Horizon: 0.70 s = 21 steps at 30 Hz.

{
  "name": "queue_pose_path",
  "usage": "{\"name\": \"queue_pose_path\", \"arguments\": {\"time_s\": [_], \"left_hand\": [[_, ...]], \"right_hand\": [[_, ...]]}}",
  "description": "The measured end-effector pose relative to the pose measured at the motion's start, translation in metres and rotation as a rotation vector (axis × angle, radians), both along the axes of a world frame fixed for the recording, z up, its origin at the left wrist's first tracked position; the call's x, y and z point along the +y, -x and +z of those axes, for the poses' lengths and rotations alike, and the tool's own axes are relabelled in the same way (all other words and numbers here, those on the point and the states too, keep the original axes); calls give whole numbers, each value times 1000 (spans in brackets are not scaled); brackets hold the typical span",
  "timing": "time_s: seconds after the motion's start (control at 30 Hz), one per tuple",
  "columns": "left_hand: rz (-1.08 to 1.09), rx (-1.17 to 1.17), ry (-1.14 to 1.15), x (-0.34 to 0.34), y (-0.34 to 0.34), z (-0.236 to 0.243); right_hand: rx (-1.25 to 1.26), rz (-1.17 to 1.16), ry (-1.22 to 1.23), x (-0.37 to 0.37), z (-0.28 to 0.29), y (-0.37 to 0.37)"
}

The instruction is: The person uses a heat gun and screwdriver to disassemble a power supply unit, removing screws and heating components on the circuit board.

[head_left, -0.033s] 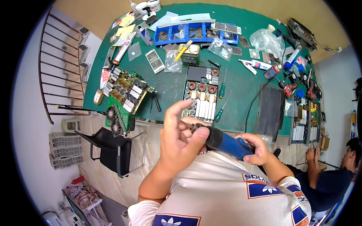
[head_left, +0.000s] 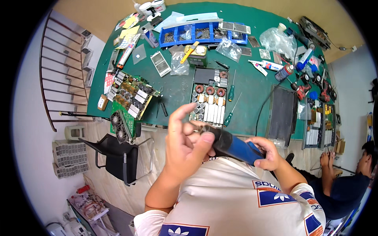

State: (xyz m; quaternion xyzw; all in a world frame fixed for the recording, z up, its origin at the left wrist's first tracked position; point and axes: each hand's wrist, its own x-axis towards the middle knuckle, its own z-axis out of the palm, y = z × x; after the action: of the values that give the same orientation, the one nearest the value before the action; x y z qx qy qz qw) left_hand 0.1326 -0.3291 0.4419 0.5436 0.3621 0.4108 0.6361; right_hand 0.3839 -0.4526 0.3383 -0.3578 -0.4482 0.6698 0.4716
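Note:
My left hand is closed around the black nose end of a blue-and-black handheld power tool. Its thumb presses on the nose and its index finger points upward. My right hand grips the tool's blue rear end from the right. The tool lies aslant in front of my chest, at the near edge of the table. Just beyond it, a long circuit board with copper coils and white blocks rests on the table. What the fingers cover at the tool's tip cannot be made out.
Green-handled screwdrivers lie right of the board. Another board assembly is at the left, above a black chair. Blue parts bins and a green tin stand farther back. A co-worker is at the right.

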Motion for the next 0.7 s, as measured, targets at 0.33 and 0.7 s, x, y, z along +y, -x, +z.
{"name": "queue_pose_path", "arguments": {"time_s": [0.33,0.7], "left_hand": [[117,567,241,-41,108,-55],[-271,915,255,9,142,-198]], "right_hand": [[-469,-753,180,19,-129,-31],[-1006,-1141,341,66,-293,-16]]}}
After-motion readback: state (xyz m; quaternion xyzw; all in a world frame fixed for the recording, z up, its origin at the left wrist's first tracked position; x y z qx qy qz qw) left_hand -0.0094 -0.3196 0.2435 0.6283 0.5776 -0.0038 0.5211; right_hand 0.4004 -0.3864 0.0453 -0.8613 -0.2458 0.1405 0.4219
